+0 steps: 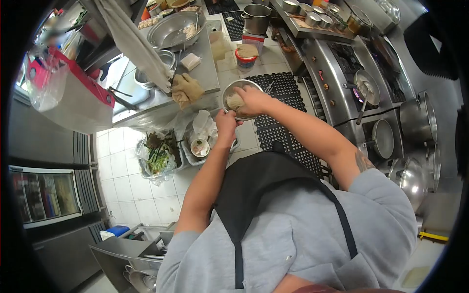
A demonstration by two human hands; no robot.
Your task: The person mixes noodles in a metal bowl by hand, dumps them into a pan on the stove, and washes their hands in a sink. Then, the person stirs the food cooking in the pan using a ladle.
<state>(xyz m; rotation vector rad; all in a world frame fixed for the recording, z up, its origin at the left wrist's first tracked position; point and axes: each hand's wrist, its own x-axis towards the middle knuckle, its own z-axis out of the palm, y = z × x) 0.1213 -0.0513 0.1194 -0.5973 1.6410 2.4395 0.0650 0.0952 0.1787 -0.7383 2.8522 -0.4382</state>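
Observation:
A round metal bowl (226, 93) is held out in front of my body, over the floor. My left hand (227, 123) is closed on its near rim, thumb over the edge. My right hand (253, 101) reaches into the bowl from the right, its fingers curled against a pale, dough-like lump (235, 101). The palm and part of the bowl's inside are hidden behind that hand. A brown cloth (186, 91) hangs over the steel counter's corner, left of the bowl.
Bins with vegetable scraps (161, 154) and plastic (204, 124) stand below left. A perforated black mat (281, 117) covers floor tiles. At right, the stove (337, 97) carries pans (383, 138). A large basin (163, 34) sits on the counter; a red-rimmed bucket (245, 62) stands ahead.

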